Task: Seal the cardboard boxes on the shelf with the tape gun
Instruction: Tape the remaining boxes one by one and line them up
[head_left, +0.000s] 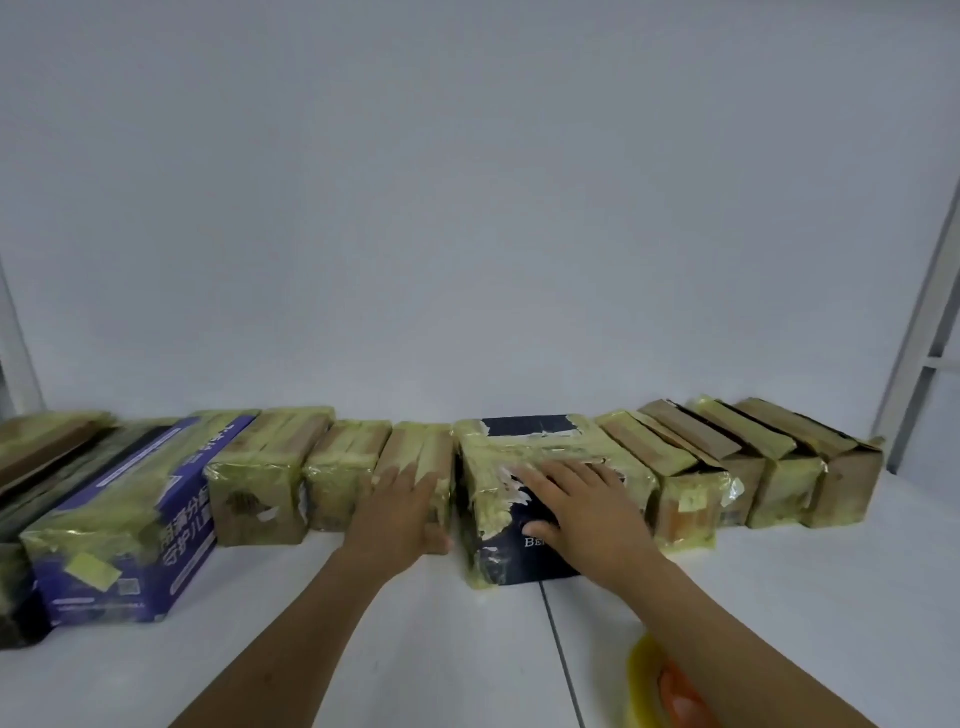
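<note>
A row of cardboard boxes wrapped in yellowish tape stands along the back of a white shelf (363, 623). My right hand (576, 506) lies flat, fingers spread, on the front top edge of a dark navy box (524, 431) in the middle. My left hand (402, 506) presses flat against the brown box (415, 447) just left of it, thumb near the gap between the two. The tape gun (652, 686), orange with a yellow tape roll, lies on the shelf at the bottom right, partly hidden under my right forearm. Neither hand holds it.
A purple-blue printed box (130, 525) sits at the left, with darker boxes beyond it. Several brown boxes with loose flaps (727, 441) stand at the right. A white wall rises behind. A grey shelf upright (930, 322) stands at the right edge.
</note>
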